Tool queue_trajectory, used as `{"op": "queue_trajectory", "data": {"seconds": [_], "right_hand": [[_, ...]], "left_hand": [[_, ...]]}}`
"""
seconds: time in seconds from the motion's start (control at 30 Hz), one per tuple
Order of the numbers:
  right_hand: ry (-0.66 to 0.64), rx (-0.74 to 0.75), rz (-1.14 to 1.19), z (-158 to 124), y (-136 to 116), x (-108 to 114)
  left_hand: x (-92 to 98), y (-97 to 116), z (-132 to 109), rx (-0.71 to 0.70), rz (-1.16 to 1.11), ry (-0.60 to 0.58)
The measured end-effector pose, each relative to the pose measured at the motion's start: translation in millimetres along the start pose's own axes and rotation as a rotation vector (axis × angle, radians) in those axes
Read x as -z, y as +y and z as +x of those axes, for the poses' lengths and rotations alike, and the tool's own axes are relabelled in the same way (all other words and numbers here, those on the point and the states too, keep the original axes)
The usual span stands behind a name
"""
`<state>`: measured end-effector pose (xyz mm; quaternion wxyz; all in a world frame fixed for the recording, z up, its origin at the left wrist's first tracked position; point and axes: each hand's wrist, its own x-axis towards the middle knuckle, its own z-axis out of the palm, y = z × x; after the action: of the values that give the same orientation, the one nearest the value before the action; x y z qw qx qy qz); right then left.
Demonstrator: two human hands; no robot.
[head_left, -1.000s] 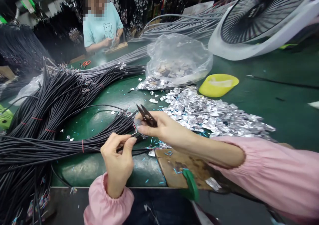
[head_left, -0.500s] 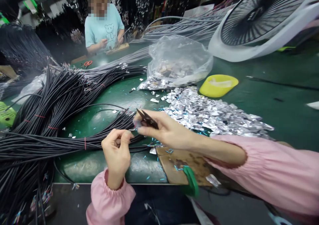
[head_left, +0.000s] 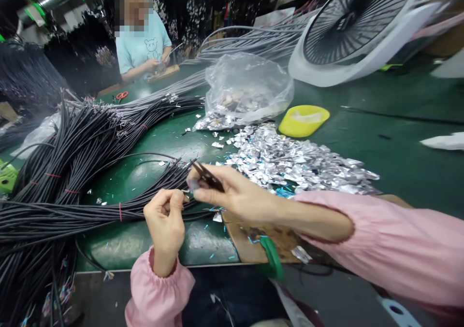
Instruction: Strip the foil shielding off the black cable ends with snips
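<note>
My left hand (head_left: 166,218) is closed in a pinch on a thin wire (head_left: 186,192), of which only a short bit shows at the fingertips. Close beside it, my right hand (head_left: 226,189) grips small dark snips (head_left: 209,177), blades pointing up and left. The thumb and forefinger of that hand meet near the wire's end; whether they touch it is too small to tell. Behind and left of both hands lies a bundle of black cables (head_left: 145,204), held by a red tie (head_left: 121,212). A wooden board (head_left: 242,242) is below my right forearm.
A heap of silver foil scraps (head_left: 290,163) spreads beyond my right hand, beside a clear plastic bag (head_left: 250,80) and a yellow scoop-like piece (head_left: 304,120). A fan (head_left: 348,32) stands back right. More black cables (head_left: 83,143) fill the left. A co-worker (head_left: 141,47) works across the table.
The whole view has shifted slightly, so most things appear further left. My hands stay close together, the left still pinching and the right still holding the snips.
</note>
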<state>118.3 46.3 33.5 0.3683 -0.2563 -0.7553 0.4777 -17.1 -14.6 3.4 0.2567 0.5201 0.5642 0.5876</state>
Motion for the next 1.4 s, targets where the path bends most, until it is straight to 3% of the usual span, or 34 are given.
{"op": "queue_trajectory", "data": {"seconds": [0.07, 0.2, 0.33, 0.43, 0.53, 0.7, 0.97, 1.23, 1.4], "right_hand": [[-0.015, 0.017, -0.043, 0, 0, 0], [0.114, 0.023, -0.189, -1, -3, -1], [0.021, 0.051, -0.166, -2, -3, -1], [0.18, 0.061, -0.28, 3, 3, 6], [0.347, 0.013, -0.223, 6, 7, 14], [0.089, 0.007, -0.134, -2, 1, 10], [0.015, -0.095, -0.092, -2, -5, 7], [-0.043, -0.282, 0.126, 0, -4, 7], [-0.09, -0.223, 0.245, -5, -6, 8]], "left_hand": [[-0.3, 0, 0, 0.001, 0.005, 0.006], [-0.4, -1, -1, 0.016, 0.018, -0.022], [-0.5, -3, -2, 0.054, -0.03, 0.017], [-0.1, -4, -3, 0.083, -0.04, 0.01], [0.8, -5, -4, 0.1, -0.063, 0.012], [0.9, -7, -6, 0.113, -0.073, 0.017], [0.0, -3, -8, 0.106, -0.034, 0.043], [-3.9, -2, -8, -0.099, -0.041, 0.058], [-2.3, -2, -7, -0.167, 0.005, 0.063]]}}
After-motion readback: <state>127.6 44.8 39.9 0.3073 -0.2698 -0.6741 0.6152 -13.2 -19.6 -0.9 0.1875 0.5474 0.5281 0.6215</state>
